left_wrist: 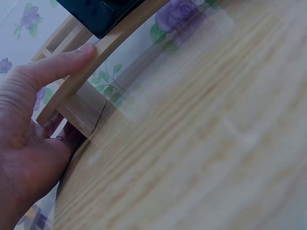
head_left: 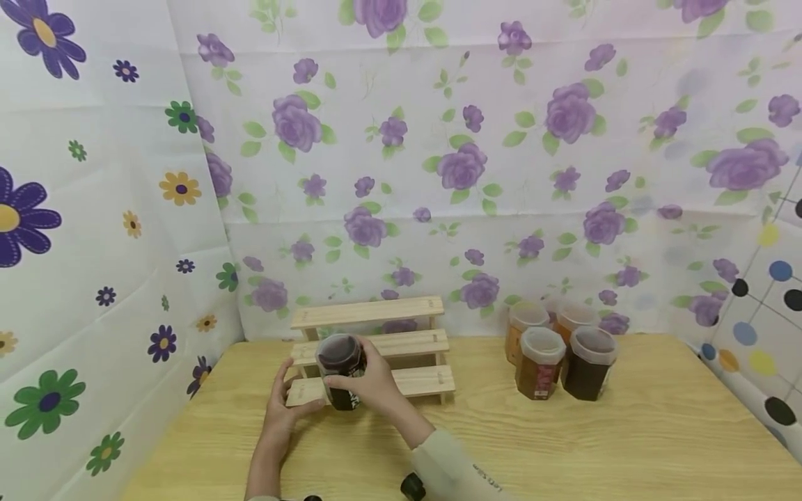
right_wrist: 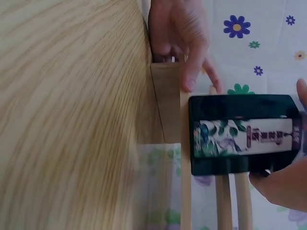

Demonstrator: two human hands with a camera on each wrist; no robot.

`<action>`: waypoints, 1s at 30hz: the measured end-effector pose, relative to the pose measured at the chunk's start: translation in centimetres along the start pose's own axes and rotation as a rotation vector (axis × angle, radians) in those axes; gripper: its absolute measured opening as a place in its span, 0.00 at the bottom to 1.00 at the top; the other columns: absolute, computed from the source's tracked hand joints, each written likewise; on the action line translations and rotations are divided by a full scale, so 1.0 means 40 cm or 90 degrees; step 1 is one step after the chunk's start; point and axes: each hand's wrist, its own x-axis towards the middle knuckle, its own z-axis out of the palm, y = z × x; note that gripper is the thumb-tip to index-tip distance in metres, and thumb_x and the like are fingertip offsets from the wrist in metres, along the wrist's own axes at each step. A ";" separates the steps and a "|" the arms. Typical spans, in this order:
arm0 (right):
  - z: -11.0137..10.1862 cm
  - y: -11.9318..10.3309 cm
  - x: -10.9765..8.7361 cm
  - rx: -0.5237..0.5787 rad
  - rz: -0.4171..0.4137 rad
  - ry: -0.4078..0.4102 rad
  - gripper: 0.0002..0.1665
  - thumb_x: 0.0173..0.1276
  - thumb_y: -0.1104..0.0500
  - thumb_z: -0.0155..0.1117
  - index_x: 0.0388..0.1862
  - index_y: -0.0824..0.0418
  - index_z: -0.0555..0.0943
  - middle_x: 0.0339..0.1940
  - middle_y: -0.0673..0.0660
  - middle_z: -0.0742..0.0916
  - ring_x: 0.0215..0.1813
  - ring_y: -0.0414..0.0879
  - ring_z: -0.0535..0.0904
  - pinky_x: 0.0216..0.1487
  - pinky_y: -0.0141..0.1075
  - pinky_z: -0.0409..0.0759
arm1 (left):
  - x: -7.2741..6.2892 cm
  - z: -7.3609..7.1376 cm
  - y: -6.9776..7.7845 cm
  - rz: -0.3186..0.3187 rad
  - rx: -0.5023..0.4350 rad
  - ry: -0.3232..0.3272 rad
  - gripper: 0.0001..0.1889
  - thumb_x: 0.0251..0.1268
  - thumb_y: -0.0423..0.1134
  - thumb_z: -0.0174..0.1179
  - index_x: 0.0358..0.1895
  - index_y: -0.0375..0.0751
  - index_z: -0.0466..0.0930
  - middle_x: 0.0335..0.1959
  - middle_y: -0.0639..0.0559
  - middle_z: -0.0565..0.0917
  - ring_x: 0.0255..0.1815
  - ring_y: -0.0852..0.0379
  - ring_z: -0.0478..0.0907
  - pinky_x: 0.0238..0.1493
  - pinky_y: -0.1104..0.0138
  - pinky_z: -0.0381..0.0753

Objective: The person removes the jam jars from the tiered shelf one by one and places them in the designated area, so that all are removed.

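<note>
A dark jar [head_left: 341, 372] with a translucent lid stands upright at the left part of the lowest step of a three-tier wooden stand [head_left: 421, 380]. My right hand [head_left: 379, 383] grips it near the top. In the right wrist view the jar's base [right_wrist: 196, 167] meets the step's board, and a floral label faces the camera. My left hand [head_left: 280, 412] holds the stand's left end. Its thumb [left_wrist: 72, 60] lies on the lowest board's front edge, close to the jar, while the other fingers reach behind the end leg and are partly hidden.
Several lidded jars cluster on the right of the wooden table [head_left: 501, 445]: amber ones, including a front jar [head_left: 539, 365], and a dark jar [head_left: 587, 367]. A small black object [head_left: 413, 486] lies by the right sleeve. Flowered cloth [head_left: 464, 229] hangs behind the stand.
</note>
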 end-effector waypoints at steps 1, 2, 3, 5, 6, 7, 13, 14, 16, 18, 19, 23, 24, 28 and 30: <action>0.004 0.001 0.001 0.004 0.005 0.010 0.50 0.58 0.46 0.74 0.75 0.52 0.60 0.67 0.58 0.75 0.68 0.57 0.72 0.65 0.56 0.72 | -0.001 0.003 -0.003 -0.001 0.000 -0.001 0.58 0.53 0.31 0.71 0.79 0.65 0.39 0.76 0.37 0.53 0.73 0.39 0.55 0.70 0.51 0.58; 0.006 0.003 0.002 0.006 0.006 0.021 0.50 0.58 0.46 0.74 0.75 0.52 0.60 0.66 0.58 0.76 0.67 0.57 0.73 0.64 0.56 0.72 | 0.000 0.007 -0.005 0.001 -0.003 -0.003 0.58 0.53 0.31 0.71 0.79 0.65 0.39 0.76 0.37 0.53 0.73 0.38 0.55 0.71 0.49 0.58; 0.006 0.004 0.002 0.006 0.007 0.031 0.50 0.58 0.46 0.74 0.75 0.52 0.60 0.66 0.59 0.76 0.66 0.57 0.74 0.63 0.55 0.73 | 0.001 0.009 -0.007 0.002 -0.005 -0.004 0.58 0.52 0.31 0.71 0.79 0.65 0.39 0.76 0.37 0.53 0.74 0.38 0.55 0.71 0.47 0.57; 0.004 0.003 0.002 0.009 0.005 0.043 0.50 0.58 0.47 0.74 0.75 0.53 0.61 0.65 0.59 0.77 0.64 0.56 0.75 0.62 0.53 0.75 | 0.003 0.015 -0.009 0.009 -0.011 -0.007 0.58 0.53 0.31 0.71 0.79 0.65 0.39 0.76 0.36 0.53 0.74 0.37 0.53 0.73 0.44 0.55; 0.001 0.002 0.001 0.008 0.004 0.048 0.49 0.58 0.47 0.74 0.74 0.53 0.61 0.65 0.59 0.77 0.64 0.55 0.76 0.61 0.53 0.76 | 0.005 0.017 -0.010 0.011 -0.012 -0.008 0.58 0.53 0.30 0.71 0.79 0.66 0.39 0.76 0.36 0.53 0.74 0.36 0.53 0.73 0.43 0.54; -0.002 0.001 0.000 0.006 0.001 0.052 0.49 0.57 0.47 0.75 0.74 0.53 0.62 0.64 0.59 0.78 0.63 0.55 0.76 0.60 0.52 0.76 | 0.006 0.019 -0.011 0.012 -0.013 -0.007 0.58 0.52 0.30 0.71 0.78 0.66 0.40 0.76 0.36 0.53 0.74 0.37 0.54 0.73 0.43 0.53; -0.027 0.000 -0.013 -0.012 -0.003 0.069 0.48 0.55 0.47 0.77 0.72 0.54 0.65 0.61 0.58 0.79 0.60 0.53 0.78 0.57 0.49 0.78 | 0.006 0.024 -0.009 0.006 -0.015 -0.004 0.58 0.51 0.30 0.72 0.78 0.66 0.41 0.75 0.37 0.55 0.72 0.39 0.57 0.73 0.48 0.54; -0.031 -0.001 -0.016 -0.015 -0.004 0.072 0.48 0.54 0.47 0.77 0.71 0.54 0.66 0.60 0.58 0.79 0.60 0.53 0.78 0.57 0.49 0.79 | 0.004 0.023 -0.008 0.005 -0.014 -0.005 0.58 0.52 0.30 0.72 0.78 0.67 0.40 0.75 0.38 0.55 0.72 0.39 0.57 0.72 0.48 0.55; -0.040 -0.002 -0.021 -0.017 -0.006 0.075 0.48 0.53 0.47 0.78 0.70 0.54 0.66 0.60 0.58 0.79 0.59 0.53 0.78 0.56 0.48 0.79 | 0.002 0.020 -0.007 0.004 -0.011 -0.006 0.58 0.52 0.31 0.72 0.78 0.67 0.40 0.76 0.38 0.54 0.73 0.38 0.56 0.72 0.47 0.56; -0.048 -0.001 -0.027 -0.021 -0.010 0.082 0.48 0.52 0.46 0.78 0.69 0.54 0.67 0.59 0.58 0.79 0.58 0.53 0.78 0.55 0.48 0.80 | 0.000 0.016 -0.008 0.005 -0.010 -0.008 0.58 0.53 0.30 0.71 0.78 0.67 0.39 0.76 0.38 0.53 0.73 0.38 0.56 0.72 0.46 0.56; -0.053 0.000 -0.030 -0.025 -0.012 0.087 0.47 0.52 0.46 0.78 0.69 0.54 0.68 0.58 0.58 0.79 0.57 0.52 0.78 0.54 0.48 0.80 | 0.000 0.015 -0.009 0.007 -0.011 -0.009 0.58 0.53 0.30 0.71 0.78 0.67 0.39 0.76 0.38 0.53 0.73 0.38 0.56 0.72 0.47 0.57; -0.074 0.005 -0.042 -0.040 -0.015 0.109 0.45 0.50 0.47 0.80 0.66 0.53 0.70 0.56 0.58 0.80 0.54 0.51 0.80 0.51 0.46 0.81 | -0.001 0.011 -0.011 0.010 -0.006 -0.012 0.58 0.53 0.30 0.71 0.79 0.66 0.38 0.76 0.38 0.54 0.72 0.38 0.58 0.71 0.48 0.57; -0.080 0.006 -0.045 -0.043 -0.015 0.113 0.44 0.50 0.47 0.80 0.65 0.52 0.71 0.55 0.58 0.81 0.54 0.51 0.80 0.51 0.45 0.82 | -0.002 0.009 -0.012 0.010 -0.004 -0.012 0.58 0.53 0.30 0.71 0.79 0.66 0.38 0.76 0.38 0.54 0.72 0.38 0.58 0.71 0.48 0.58; -0.104 0.002 -0.050 -0.055 -0.014 0.124 0.44 0.48 0.47 0.81 0.63 0.53 0.72 0.54 0.58 0.81 0.53 0.50 0.80 0.50 0.44 0.82 | -0.003 0.002 -0.011 0.015 0.004 -0.012 0.58 0.53 0.31 0.71 0.78 0.66 0.39 0.76 0.38 0.53 0.72 0.37 0.57 0.72 0.43 0.57; -0.118 -0.003 -0.052 -0.058 -0.016 0.127 0.45 0.48 0.46 0.81 0.63 0.53 0.72 0.53 0.58 0.82 0.52 0.50 0.80 0.50 0.44 0.82 | -0.005 -0.003 -0.010 0.020 0.005 -0.015 0.57 0.54 0.32 0.71 0.78 0.66 0.39 0.76 0.37 0.52 0.73 0.35 0.55 0.71 0.40 0.57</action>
